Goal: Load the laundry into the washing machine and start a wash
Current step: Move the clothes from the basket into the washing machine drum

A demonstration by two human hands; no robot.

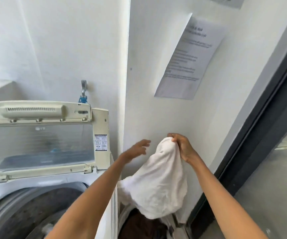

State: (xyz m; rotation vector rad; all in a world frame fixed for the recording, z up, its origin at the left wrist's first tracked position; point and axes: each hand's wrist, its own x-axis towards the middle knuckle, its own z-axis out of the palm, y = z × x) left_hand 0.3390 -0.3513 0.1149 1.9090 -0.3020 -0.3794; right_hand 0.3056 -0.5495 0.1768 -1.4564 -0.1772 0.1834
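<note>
My right hand [180,147] pinches the top of a white towel [158,187], which hangs down over a laundry basket [127,213] holding dark clothes [142,226], to the right of the washing machine. Just left of the towel's top, my left hand [136,149] hovers with spread fingers and holds nothing. The top-loading washing machine [6,195] stands at the lower left with its glass lid [39,145] raised upright. Its dark drum [35,213] lies open below, with a bit of pale cloth near the bottom edge.
A white wall corner runs up behind the machine, with a metal hook [83,87] and a blue tag on it. A printed paper notice [189,61] is stuck on the wall to the right. A dark-framed glass door [268,152] closes in the right side.
</note>
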